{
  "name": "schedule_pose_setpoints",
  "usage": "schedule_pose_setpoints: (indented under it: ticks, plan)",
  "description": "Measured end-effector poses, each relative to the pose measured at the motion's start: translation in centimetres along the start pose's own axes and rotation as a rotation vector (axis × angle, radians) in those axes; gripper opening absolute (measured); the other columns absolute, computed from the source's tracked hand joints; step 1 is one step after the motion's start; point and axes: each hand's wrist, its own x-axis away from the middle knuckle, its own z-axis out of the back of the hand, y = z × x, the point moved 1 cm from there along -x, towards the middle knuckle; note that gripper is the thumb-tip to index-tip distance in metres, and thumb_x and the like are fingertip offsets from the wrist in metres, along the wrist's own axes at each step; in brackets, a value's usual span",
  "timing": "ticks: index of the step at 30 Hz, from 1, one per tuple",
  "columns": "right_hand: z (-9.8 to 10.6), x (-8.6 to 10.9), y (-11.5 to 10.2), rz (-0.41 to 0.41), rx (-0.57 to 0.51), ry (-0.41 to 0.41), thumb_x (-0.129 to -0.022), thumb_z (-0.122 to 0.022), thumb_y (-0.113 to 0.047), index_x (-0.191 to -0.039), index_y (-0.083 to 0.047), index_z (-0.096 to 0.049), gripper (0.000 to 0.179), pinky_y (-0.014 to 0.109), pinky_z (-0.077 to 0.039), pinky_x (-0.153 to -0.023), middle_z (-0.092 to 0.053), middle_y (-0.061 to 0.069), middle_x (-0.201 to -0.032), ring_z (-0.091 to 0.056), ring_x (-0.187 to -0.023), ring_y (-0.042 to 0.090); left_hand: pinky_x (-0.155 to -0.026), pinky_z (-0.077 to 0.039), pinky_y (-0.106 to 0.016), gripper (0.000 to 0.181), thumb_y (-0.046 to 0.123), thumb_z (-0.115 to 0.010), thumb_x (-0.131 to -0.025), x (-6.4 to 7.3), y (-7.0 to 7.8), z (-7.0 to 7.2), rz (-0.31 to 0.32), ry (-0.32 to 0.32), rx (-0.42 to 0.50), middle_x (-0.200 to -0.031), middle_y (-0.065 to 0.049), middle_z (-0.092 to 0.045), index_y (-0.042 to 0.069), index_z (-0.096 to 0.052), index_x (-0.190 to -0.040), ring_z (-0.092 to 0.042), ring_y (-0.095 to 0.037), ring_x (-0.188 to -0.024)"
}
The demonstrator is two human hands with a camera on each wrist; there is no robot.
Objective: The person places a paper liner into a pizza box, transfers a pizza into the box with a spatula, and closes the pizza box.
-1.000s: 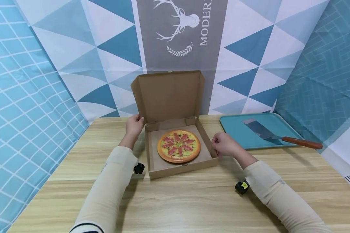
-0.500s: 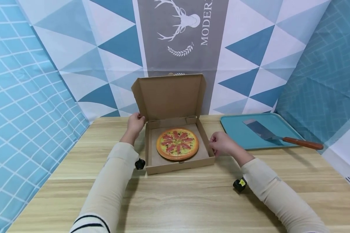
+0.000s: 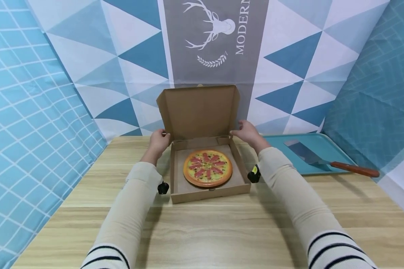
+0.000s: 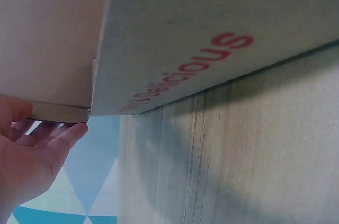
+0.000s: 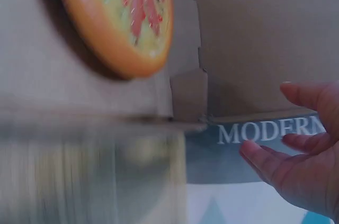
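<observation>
An open cardboard pizza box (image 3: 195,197) stands on the wooden table, its lid (image 3: 201,112) raised at the back. Inside lies a round pizza (image 3: 207,168) with an orange crust and red strips of topping. At the lid's lower left corner, my left hand (image 3: 159,142) pinches the side flap (image 4: 58,114), thumb inside and fingers behind. My right hand (image 3: 250,134) is by the lid's lower right edge; in the right wrist view its thumb and fingers are spread apart beside the flap. Red lettering shows on the box's outer left wall (image 4: 212,60).
On the right is a blue-green tray (image 3: 336,145). Across it lies a spatula (image 3: 353,169) with a steel blade and wooden handle, the handle jutting past the tray's front edge. A patterned cloth backdrop (image 3: 289,56) rises behind the table.
My right hand has left the box's front right side wall and moved back to the lid's right edge. The left hand stays at the lid's left flap. The box shifted slightly away earlier.
</observation>
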Motion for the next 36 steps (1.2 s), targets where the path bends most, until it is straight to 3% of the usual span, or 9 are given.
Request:
schedule_pose_setpoints:
  ticks: [4, 9, 11, 13, 16, 19, 27, 32, 36]
  plan:
    - [-1.3, -1.3, -0.1, -0.022, -0.104, 0.026, -0.1, -0.054, -0.018, -0.153, 0.004, -0.014, 0.07, 0.049, -0.034, -0.109, -0.027, 0.028, -0.152, -0.03, -0.139, 0.039, -0.077, -0.048, -0.037, 0.025, 0.012, -0.044, -0.102, 0.2, 0.2, 0.0, -0.012, 0.022, -0.034, -0.107, -0.024, -0.055, -0.01, -0.054, -0.111, -0.053, -0.03, -0.094]
    - [-2.0, -1.9, -0.2, 0.011, -0.174, 0.138, -0.105, -0.041, -0.014, -0.149, 0.008, -0.025, 0.053, 0.046, -0.043, -0.103, -0.033, 0.028, -0.149, -0.041, -0.131, 0.037, -0.065, -0.043, -0.033, 0.019, 0.013, -0.044, -0.102, 0.3, 0.9, -0.2, -0.035, 0.056, -0.063, -0.086, -0.015, -0.048, -0.002, -0.049, -0.093, -0.048, -0.025, -0.076]
    - [-1.9, -1.9, -0.2, 0.031, -0.177, 0.18, -0.105, -0.038, -0.013, -0.136, 0.011, -0.043, 0.039, 0.042, -0.049, -0.093, -0.045, 0.03, -0.134, -0.051, -0.114, 0.036, -0.065, -0.043, -0.033, 0.018, 0.013, -0.043, -0.102, 0.2, 1.2, -0.4, -0.051, 0.058, -0.063, -0.088, -0.014, -0.049, -0.002, -0.05, -0.094, -0.048, -0.025, -0.078]
    - [-1.7, -2.0, -0.2, 0.056, -0.149, 0.23, -0.105, -0.039, -0.012, -0.107, 0.011, -0.054, 0.027, 0.037, -0.05, -0.077, -0.054, 0.027, -0.106, -0.054, -0.09, 0.031, -0.067, -0.044, -0.033, 0.019, 0.012, -0.043, -0.101, 0.0, 1.5, -0.6, -0.062, 0.055, -0.054, -0.091, -0.015, -0.049, -0.005, -0.05, -0.098, -0.049, -0.026, -0.081]
    - [-1.5, -2.2, 0.0, 0.101, -0.09, 0.301, -0.103, -0.042, -0.012, -0.072, -0.002, -0.037, 0.034, 0.031, -0.038, -0.058, -0.04, 0.012, -0.071, -0.041, -0.063, 0.022, -0.072, -0.046, -0.035, 0.021, 0.011, -0.042, -0.101, -0.2, 1.8, -0.8, -0.06, 0.069, -0.04, -0.097, -0.017, -0.051, -0.007, -0.05, -0.104, -0.05, -0.027, -0.087]
    - [-1.2, -2.2, 0.3, 0.139, -0.062, 0.352, -0.103, -0.044, -0.011, -0.065, -0.008, -0.032, 0.039, 0.029, -0.032, -0.054, -0.034, 0.005, -0.064, -0.035, -0.057, 0.017, -0.077, -0.046, -0.038, 0.023, 0.011, -0.043, -0.101, -0.2, 2.1, -1.0, -0.049, 0.072, -0.023, -0.102, -0.019, -0.051, -0.008, -0.05, -0.11, -0.05, -0.029, -0.092]
    - [-1.7, -1.3, 0.6, 0.114, 0.004, 0.319, -0.103, -0.041, -0.012, -0.08, -0.002, -0.046, 0.026, 0.033, -0.04, -0.06, -0.047, 0.012, -0.077, -0.045, -0.068, 0.022, -0.082, -0.047, -0.04, 0.032, 0.009, -0.046, -0.099, 0.1, 1.9, -1.4, -0.023, -0.013, -0.001, -0.118, -0.024, -0.052, -0.009, -0.045, -0.126, -0.052, -0.03, -0.101]
    - [-2.1, -1.1, 0.4, 0.114, 0.014, 0.29, -0.102, -0.041, -0.011, -0.114, 0.006, -0.053, 0.025, 0.044, -0.049, -0.079, -0.057, 0.025, -0.11, -0.055, -0.094, 0.034, -0.078, -0.047, -0.039, 0.056, 0.007, -0.047, -0.098, 0.2, 1.5, -1.1, -0.044, -0.06, -0.024, -0.123, -0.024, -0.053, 0.006, -0.028, -0.151, -0.054, -0.032, -0.103]
    - [-2.1, -1.1, 0.7, 0.136, -0.022, 0.254, -0.099, -0.044, -0.006, -0.144, -0.002, -0.039, 0.046, 0.049, -0.048, -0.091, -0.053, 0.026, -0.128, -0.054, -0.113, 0.036, -0.083, -0.051, -0.043, 0.063, 0.003, -0.049, -0.097, 0.2, 1.6, -1.0, -0.084, -0.12, 0.014, -0.122, -0.027, -0.052, 0.009, -0.024, -0.154, -0.057, -0.036, -0.104]
